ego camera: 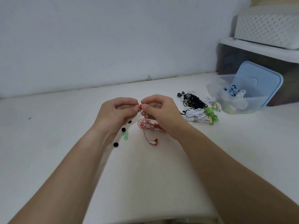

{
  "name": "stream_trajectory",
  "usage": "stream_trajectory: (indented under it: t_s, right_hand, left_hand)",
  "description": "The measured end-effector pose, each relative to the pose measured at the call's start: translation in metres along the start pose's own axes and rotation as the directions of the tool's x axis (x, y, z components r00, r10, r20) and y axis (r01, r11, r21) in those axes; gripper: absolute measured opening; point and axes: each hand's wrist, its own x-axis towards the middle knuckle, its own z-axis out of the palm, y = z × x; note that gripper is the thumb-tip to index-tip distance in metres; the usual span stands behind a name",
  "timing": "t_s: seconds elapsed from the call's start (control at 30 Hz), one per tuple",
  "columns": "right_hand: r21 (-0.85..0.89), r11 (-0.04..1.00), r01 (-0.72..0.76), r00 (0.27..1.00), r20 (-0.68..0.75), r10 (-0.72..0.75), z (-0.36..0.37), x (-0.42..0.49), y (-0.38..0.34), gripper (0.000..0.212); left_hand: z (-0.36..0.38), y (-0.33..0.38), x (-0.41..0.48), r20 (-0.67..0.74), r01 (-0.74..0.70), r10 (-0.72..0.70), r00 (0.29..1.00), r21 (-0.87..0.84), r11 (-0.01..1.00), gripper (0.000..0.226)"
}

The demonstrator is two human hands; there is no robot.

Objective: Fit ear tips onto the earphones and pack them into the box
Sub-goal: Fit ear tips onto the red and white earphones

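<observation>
Both hands meet above the white table. My left hand [119, 109] pinches a small red ear tip [140, 106] at its fingertips. My right hand [159, 110] pinches one earbud of the red-and-white earphones [146, 124], right against the tip. Their coiled cable hangs down to the table, and the second earbud [153, 141] lies below the coil. The clear plastic box [252, 102] stands at the right with some earphones inside; its blue lid [257, 81] leans up behind it.
Black ear tips [115, 144] and green ear tips [125, 136] lie under my left wrist. Black, white and green earphone bundles [196, 109] are piled left of the box. A dark bin with a white lattice basket [267, 28] on top stands at the back right.
</observation>
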Motion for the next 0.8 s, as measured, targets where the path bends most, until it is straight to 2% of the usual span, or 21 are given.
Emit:
stream_trajectory:
  t_s: [0.23,0.57,0.8]
  right_hand:
    - [-0.01,1.0,-0.009,1.0,-0.003,0.009,-0.0012,-0.001,-0.0023,0.007]
    - [-0.036,0.999,-0.011,1.0,-0.018,0.01,-0.0037,-0.0001,-0.0027,0.006]
    - [-0.035,0.999,-0.002,1.0,-0.001,0.002,-0.0043,0.0007,-0.0008,0.011]
  left_hand:
    - [-0.0005,-0.0044,0.002,0.0,-0.043,0.043,0.999,0.132,0.99,0.015]
    - [0.0003,-0.0053,-0.0011,0.027,-0.006,0.006,1.0,0.004,1.0,0.019]
    - [-0.0005,-0.003,-0.0022,0.034,-0.002,0.002,0.999,-0.026,1.0,0.019]
